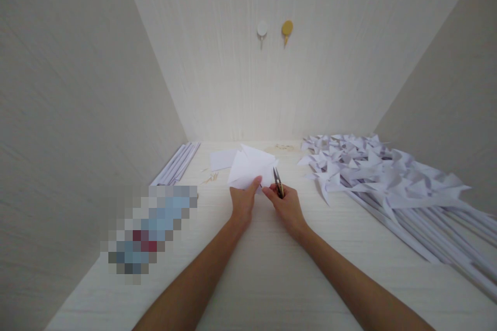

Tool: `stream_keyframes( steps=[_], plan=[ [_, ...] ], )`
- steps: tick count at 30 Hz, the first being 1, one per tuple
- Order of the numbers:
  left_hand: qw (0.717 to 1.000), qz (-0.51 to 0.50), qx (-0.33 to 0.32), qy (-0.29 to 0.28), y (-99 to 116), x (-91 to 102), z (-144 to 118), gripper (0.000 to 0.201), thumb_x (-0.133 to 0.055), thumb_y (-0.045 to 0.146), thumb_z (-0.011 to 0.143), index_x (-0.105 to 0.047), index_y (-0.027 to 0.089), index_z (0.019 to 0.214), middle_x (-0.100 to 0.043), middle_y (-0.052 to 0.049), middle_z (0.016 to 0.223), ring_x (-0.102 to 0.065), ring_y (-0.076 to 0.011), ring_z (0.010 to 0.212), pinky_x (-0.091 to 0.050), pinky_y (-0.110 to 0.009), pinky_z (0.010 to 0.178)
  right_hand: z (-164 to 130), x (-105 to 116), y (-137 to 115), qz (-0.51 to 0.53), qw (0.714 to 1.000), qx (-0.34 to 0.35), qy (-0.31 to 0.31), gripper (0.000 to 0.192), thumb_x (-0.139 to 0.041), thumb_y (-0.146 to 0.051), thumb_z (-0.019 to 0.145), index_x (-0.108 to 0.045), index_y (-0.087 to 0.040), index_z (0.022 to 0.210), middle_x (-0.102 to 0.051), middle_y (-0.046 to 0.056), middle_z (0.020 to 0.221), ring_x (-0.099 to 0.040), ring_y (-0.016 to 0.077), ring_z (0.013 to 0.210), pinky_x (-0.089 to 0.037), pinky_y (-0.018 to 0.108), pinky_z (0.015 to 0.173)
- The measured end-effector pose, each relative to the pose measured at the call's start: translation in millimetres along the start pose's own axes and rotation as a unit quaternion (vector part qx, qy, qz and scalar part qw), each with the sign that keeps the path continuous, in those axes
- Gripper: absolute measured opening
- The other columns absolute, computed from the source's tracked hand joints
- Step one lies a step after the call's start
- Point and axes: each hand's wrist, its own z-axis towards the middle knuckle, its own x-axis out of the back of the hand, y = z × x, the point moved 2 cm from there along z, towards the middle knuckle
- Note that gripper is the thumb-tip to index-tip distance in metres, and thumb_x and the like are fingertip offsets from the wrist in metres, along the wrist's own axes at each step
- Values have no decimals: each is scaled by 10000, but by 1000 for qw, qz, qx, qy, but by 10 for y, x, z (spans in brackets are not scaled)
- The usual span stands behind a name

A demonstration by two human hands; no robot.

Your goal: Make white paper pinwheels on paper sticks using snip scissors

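Observation:
My left hand (244, 200) grips a white sheet of paper (250, 165) by its near edge, with the thumb on top. The paper has creases and cut flaps and is held above the white table (248, 269). At the paper's right near corner is my right hand (286, 204), its fingers closed around small scissors (278, 183) whose blades point away from me. Its thumb and a fingertip meet near the paper's edge, beside a small dark mark. Whether they pinch the paper too, I cannot tell.
Many white paper pinwheels (349, 165) on rolled paper sticks (419, 222) are piled at the right. More paper rolls (177, 163) lie at the back left, before a blurred patch (155, 227). Flat paper (222, 159) and small wooden bits (212, 178) lie behind my hands.

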Motion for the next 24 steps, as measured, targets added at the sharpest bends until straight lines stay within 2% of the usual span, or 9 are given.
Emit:
stream_keyframes(
  steps=[9, 21, 24],
  plan=[
    [1000, 19, 10, 7, 25, -17, -28, 438, -708, 208, 518, -589, 119, 930, -643, -121, 940, -604, -210, 852, -488, -315, 715, 25, -2, 50, 18, 1000, -8, 8, 296, -576, -395, 632, -411, -176, 521, -287, -77, 455, -239, 66, 437, -189, 218, 414],
    [999, 38, 11, 18, 24, -14, -42, 439, -710, 219, 507, -597, 123, 920, -646, -114, 910, -607, -207, 813, -487, -304, 669, 37, -13, 66, 44, 999, -13, 8, 286, -561, -416, 662, -526, -145, 578, -325, -73, 436, -246, 59, 414, -182, 218, 402],
    [1000, 28, 13, -2, 25, -29, -54, 401, -701, 215, 515, -606, 130, 896, -651, -101, 892, -609, -197, 787, -488, -290, 638, 35, -13, 89, 62, 998, -18, 0, 287, -542, -426, 678, -548, -147, 611, -305, -85, 402, -227, 57, 380, -171, 221, 392]
  ],
)
